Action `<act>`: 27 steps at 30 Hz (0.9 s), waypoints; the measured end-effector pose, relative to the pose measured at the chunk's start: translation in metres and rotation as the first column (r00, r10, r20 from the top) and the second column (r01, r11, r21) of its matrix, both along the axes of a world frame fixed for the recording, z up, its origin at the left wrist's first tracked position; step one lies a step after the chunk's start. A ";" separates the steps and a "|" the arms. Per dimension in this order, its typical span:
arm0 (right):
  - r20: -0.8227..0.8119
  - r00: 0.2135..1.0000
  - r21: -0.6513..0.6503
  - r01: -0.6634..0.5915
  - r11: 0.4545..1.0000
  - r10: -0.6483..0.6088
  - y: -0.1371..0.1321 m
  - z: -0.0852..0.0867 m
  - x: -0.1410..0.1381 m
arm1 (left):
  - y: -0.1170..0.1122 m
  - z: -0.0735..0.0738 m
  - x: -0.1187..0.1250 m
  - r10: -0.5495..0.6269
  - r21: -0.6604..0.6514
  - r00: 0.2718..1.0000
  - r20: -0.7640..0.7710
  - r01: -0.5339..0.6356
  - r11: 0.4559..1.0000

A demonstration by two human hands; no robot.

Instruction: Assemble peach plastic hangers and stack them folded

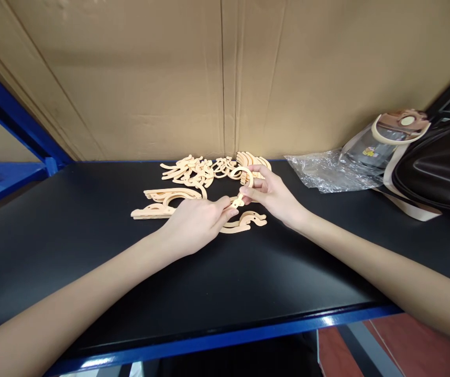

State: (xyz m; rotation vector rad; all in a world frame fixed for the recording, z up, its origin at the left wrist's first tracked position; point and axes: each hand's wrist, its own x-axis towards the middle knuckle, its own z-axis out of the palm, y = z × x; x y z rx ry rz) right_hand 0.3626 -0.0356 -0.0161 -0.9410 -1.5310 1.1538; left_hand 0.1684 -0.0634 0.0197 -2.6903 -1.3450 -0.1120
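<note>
Both my hands meet at the middle of a black shelf surface (91,251). My left hand (195,222) is closed in a pinch on the lower end of a small curved pale wooden piece (244,183). My right hand (272,193) is closed on the upper curved part of the same piece. Just below the hands lies a flat wooden piece with an animal-like outline (248,221). Left of my left hand lie a few larger flat wooden pieces (162,201). Behind the hands sits a pile of several curved wooden pieces (201,170).
A crumpled clear plastic bag (327,170) lies at the right, beside a clear bottle with a beige lid (390,136) and a dark brown bag (437,167). Cardboard (225,78) walls off the back. A blue metal rack frame (16,125) borders the shelf.
</note>
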 end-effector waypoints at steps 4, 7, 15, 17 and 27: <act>-0.004 1.000 -0.008 -0.007 1.000 0.007 -0.002 0.001 -0.001 | -0.001 0.000 0.001 0.020 -0.009 1.000 0.011 -0.020 1.000; 0.000 1.000 -0.011 -0.014 1.000 0.014 -0.003 0.002 -0.001 | -0.002 0.001 0.001 0.023 -0.020 1.000 0.018 -0.022 1.000; 0.004 1.000 -0.029 -0.012 1.000 0.012 -0.003 0.002 -0.001 | -0.001 0.001 0.001 0.034 -0.066 0.998 0.047 -0.031 0.997; 0.001 1.000 -0.035 -0.018 0.999 0.018 -0.004 0.003 0.000 | 0.000 0.001 0.001 0.049 -0.080 0.996 0.070 -0.044 0.996; 0.049 0.999 -0.032 -0.018 0.999 0.019 -0.006 0.009 -0.006 | -0.001 0.001 -0.001 0.112 -0.268 0.939 0.326 -0.021 0.963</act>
